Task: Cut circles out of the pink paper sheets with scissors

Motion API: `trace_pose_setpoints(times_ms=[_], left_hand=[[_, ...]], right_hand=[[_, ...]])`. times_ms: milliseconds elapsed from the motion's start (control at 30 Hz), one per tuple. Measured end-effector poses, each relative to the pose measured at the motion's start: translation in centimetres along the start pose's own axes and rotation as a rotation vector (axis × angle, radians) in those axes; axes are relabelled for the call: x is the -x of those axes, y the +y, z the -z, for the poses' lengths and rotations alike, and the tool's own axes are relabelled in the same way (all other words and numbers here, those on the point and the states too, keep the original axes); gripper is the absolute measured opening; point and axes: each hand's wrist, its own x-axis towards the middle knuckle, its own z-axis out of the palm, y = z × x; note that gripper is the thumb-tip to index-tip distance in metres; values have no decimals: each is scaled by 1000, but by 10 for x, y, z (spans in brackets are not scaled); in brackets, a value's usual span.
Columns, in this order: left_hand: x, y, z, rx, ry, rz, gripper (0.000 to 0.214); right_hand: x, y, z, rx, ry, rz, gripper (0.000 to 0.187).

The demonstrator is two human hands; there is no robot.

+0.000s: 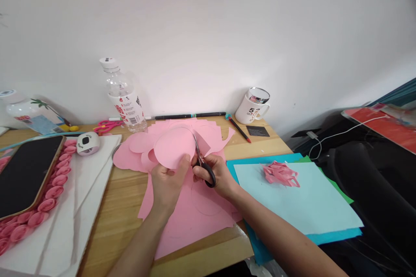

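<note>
My left hand (167, 184) pinches a rounded pink paper piece (173, 147) and holds it up above the desk. My right hand (217, 175) grips black-handled scissors (203, 162), whose blades point up into the paper's right edge. Under both hands lie large pink paper sheets (195, 212), and several cut pink petal shapes (133, 151) are spread to the left of the held piece.
A plastic bottle (125, 97), white mug (251, 106), red pen (239, 129) and pink scissors (107, 126) stand along the wall. Light blue sheets (308, 207) with pink paper scraps (281, 174) lie right. A mirror ringed with pink rosettes (27, 173) lies left on white board.
</note>
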Motion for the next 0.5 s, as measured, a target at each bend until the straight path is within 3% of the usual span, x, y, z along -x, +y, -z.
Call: trace_pose_setpoints(times_ms=[300,500], left_hand=[[-1,-1,0,-11,60,-21,30],[-1,3,1,-21,88,59,37]], right_hand=[[0,8,0,-32,-37,12,29],[1,9,-4,4,-46,-20,28]])
